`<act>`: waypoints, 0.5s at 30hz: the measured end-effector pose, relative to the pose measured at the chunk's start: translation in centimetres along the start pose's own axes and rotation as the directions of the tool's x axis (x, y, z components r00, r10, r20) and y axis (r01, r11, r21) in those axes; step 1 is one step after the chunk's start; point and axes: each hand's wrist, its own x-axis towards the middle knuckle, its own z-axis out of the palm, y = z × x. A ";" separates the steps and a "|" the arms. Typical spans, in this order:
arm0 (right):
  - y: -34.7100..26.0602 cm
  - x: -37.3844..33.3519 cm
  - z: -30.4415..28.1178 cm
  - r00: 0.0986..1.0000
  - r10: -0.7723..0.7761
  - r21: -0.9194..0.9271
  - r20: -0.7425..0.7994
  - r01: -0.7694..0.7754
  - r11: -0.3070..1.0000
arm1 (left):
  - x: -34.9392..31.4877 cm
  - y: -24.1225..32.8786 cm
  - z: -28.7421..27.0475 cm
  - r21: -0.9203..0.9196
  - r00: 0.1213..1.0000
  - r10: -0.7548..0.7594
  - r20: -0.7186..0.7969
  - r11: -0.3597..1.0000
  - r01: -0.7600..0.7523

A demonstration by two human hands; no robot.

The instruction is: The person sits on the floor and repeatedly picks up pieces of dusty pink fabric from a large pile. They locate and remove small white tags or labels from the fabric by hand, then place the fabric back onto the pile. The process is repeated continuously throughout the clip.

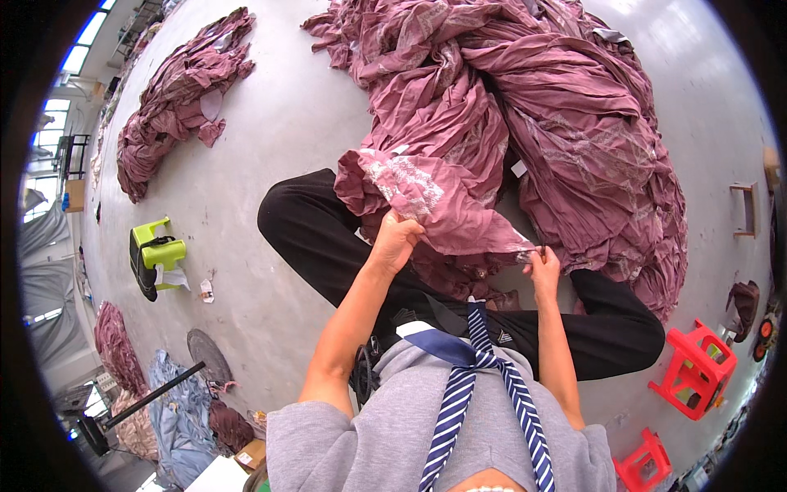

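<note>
A large heap of dusky pink fabric point(566, 123) with pale printed patterns lies in front of me and between my legs. My left hand point(398, 240) is closed on the near edge of one piece of this fabric, below a whitish patterned patch. At a pointed corner of the same piece, my right hand point(542, 264) pinches the cloth between thumb and fingers. The edge stretches between both hands above my lap. Small white tags show among the folds.
A smaller pink fabric pile point(176, 107) lies far left. Nearer on the left stands a lime green stool point(160, 250) with a black item on it. Blue cloth point(180, 410) lies lower left. Two red stools point(697, 369) stand at the right.
</note>
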 end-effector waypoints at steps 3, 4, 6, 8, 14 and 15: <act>-2.5 -1.6 2.4 0.989 -0.008 0.042 0.149 0.002 0.999 | -0.4 -0.1 0.9 0.048 0.999 -0.020 0.025 0.999 0.019; -2.8 -1.8 3.1 0.980 -0.015 0.050 0.198 0.005 0.999 | -0.6 -0.1 1.5 0.066 0.999 -0.027 0.035 0.998 0.024; -4.4 -2.8 4.5 0.956 0.102 0.177 0.274 -0.154 0.972 | -1.2 0.0 3.1 0.127 1.000 0.008 0.025 0.992 -0.011; -5.1 -2.8 6.0 0.930 0.095 0.272 0.354 -0.200 0.941 | -1.6 -0.1 4.0 0.219 0.998 0.043 0.042 0.974 -0.051; -6.8 -1.5 10.4 0.895 -0.194 0.093 0.402 0.170 0.981 | -3.8 -3.8 4.8 0.838 0.839 0.199 0.507 0.115 -0.533; -6.6 -1.3 10.2 0.903 -0.085 0.072 0.422 0.060 0.996 | -4.5 -2.6 5.5 0.870 0.871 -0.029 0.491 -0.027 -0.492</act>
